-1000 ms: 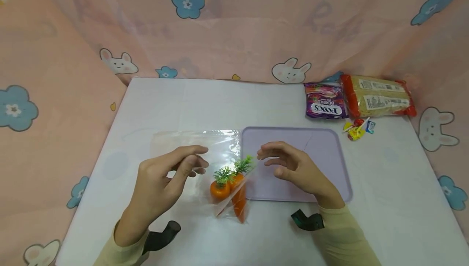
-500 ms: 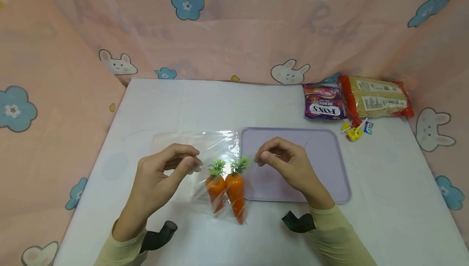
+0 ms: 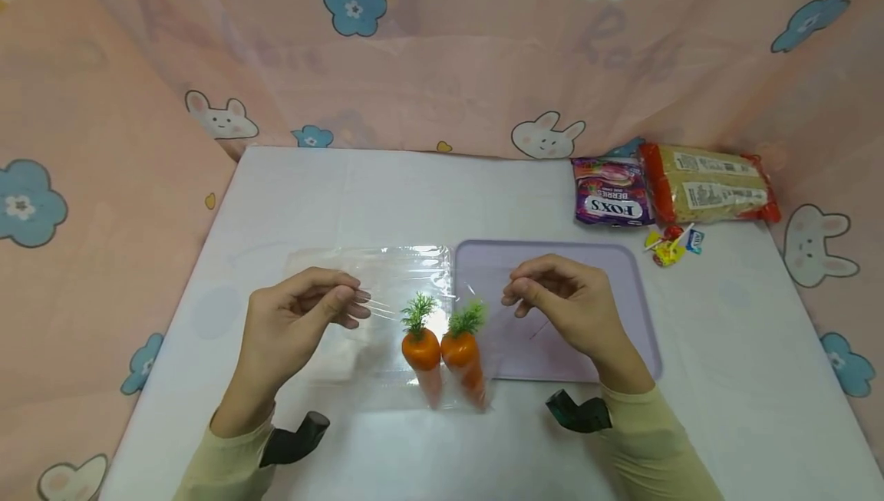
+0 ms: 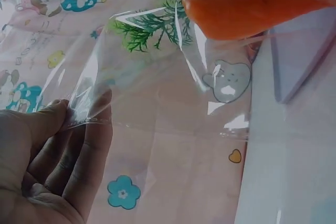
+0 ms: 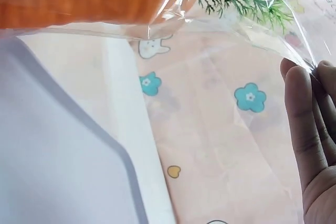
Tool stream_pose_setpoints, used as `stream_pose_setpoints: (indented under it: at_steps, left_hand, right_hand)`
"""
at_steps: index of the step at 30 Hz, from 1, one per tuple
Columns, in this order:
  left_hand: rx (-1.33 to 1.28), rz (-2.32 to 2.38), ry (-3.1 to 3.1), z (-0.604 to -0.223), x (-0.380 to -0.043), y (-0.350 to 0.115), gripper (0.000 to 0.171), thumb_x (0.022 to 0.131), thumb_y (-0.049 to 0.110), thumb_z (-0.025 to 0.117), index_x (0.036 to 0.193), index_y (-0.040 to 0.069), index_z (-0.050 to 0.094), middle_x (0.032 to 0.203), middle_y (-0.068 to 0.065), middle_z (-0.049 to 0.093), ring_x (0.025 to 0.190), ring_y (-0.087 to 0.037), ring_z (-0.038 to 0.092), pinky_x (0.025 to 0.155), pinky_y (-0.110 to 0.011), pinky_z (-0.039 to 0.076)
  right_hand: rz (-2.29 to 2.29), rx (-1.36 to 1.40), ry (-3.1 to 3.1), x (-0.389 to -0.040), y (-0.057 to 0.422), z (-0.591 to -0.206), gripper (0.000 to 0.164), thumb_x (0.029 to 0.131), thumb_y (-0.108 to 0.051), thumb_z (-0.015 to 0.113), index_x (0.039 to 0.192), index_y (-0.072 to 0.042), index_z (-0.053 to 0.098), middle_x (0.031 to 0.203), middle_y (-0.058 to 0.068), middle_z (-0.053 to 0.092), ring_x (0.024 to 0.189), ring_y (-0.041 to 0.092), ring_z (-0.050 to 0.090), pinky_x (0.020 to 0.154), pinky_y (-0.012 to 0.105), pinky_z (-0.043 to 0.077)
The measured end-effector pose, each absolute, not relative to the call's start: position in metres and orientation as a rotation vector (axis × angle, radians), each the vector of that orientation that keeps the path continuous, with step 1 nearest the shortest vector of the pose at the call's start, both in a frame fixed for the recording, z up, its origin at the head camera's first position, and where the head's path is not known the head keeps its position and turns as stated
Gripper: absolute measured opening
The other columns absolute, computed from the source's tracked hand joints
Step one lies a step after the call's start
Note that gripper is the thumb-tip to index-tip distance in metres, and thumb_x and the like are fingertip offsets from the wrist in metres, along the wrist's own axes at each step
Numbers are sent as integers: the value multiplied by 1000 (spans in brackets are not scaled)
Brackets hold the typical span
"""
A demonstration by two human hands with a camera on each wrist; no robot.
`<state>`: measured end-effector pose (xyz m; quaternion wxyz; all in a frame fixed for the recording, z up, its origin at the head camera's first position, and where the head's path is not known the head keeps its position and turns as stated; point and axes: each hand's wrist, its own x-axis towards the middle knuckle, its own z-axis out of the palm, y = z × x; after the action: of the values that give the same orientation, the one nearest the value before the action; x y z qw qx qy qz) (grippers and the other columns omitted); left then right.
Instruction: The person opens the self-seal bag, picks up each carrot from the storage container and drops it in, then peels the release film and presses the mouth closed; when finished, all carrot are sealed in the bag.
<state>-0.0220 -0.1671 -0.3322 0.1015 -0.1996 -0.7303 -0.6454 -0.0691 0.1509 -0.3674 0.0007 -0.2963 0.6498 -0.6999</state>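
Observation:
Two orange carrots with green leafy tops, a left carrot point(image 3: 420, 349) and a right carrot point(image 3: 460, 350), sit side by side inside a clear plastic bag point(image 4: 86, 95). My left hand point(image 3: 293, 328) pinches the bag's upper left corner between thumb and fingers. At the opposite upper corner my right hand point(image 3: 569, 305) pinches the film the same way, as the right wrist view also shows. Between the hands the bag is spread out, leaf tops up and tips down. Its film is hard to make out against the table in the head view.
Behind the held bag lies another clear plastic bag point(image 3: 324, 255) on the white table point(image 3: 387, 194). A lilac tray point(image 3: 552, 242) is to its right. At the back right are a purple candy pouch point(image 3: 611, 190), a yellow packet with red ends point(image 3: 718, 182) and several small candies point(image 3: 666, 248).
The carrots have shifted from overlapping and slanted to upright and side by side. My hands have drawn apart, spreading the bag between them; the right hand's fingers have closed on its corner.

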Motion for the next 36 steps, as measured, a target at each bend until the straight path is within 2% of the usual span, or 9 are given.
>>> stream_pose_setpoints:
  at_steps: [7, 14, 22, 28, 36]
  left_hand:
    - [-625, -2009, -2116, -345, -32, -175, 21, 80, -24, 55, 97, -15, 63, 86, -27, 66, 67, -30, 68, 54, -39, 55]
    - [-725, -2043, -2030, -351, -39, -179, 27, 79, -28, 53, 101, -16, 62, 85, -31, 64, 66, -29, 68, 54, -39, 55]
    - [-886, -2089, -1881, -361, -48, -183, 34, 74, -38, 43, 95, -20, 63, 90, -30, 66, 69, -31, 69, 53, -39, 56]
    - [-954, -2131, -1820, -361, -51, -184, 34, 75, -38, 40, 94, -21, 62, 90, -29, 66, 71, -31, 69, 55, -40, 56]
    - [-1013, -2101, -1798, -362, -53, -186, 37, 74, -37, 40, 92, -16, 65, 91, -26, 67, 69, -27, 68, 57, -37, 56]
  right_hand:
    - [-2183, -906, 2107, -70, 152, -364, 27, 79, 25, 56, 100, 9, 64, 79, 24, 66, 66, 28, 67, 51, 35, 55]
    - [-2147, -894, 2170, -71, 152, -360, 25, 80, 21, 58, 97, 7, 68, 80, 21, 68, 66, 23, 67, 53, 34, 56]
    - [-2184, -986, 2100, -75, 154, -359, 24, 77, 27, 56, 95, 15, 66, 81, 23, 67, 68, 24, 67, 56, 34, 56]
    - [-2181, -1140, 2080, -76, 156, -360, 33, 74, 31, 55, 94, 9, 69, 86, 19, 68, 66, 23, 64, 61, 31, 56]
    - [-2170, -1215, 2062, -78, 157, -361, 32, 73, 32, 55, 92, 9, 69, 87, 20, 68, 72, 21, 65, 63, 32, 56]
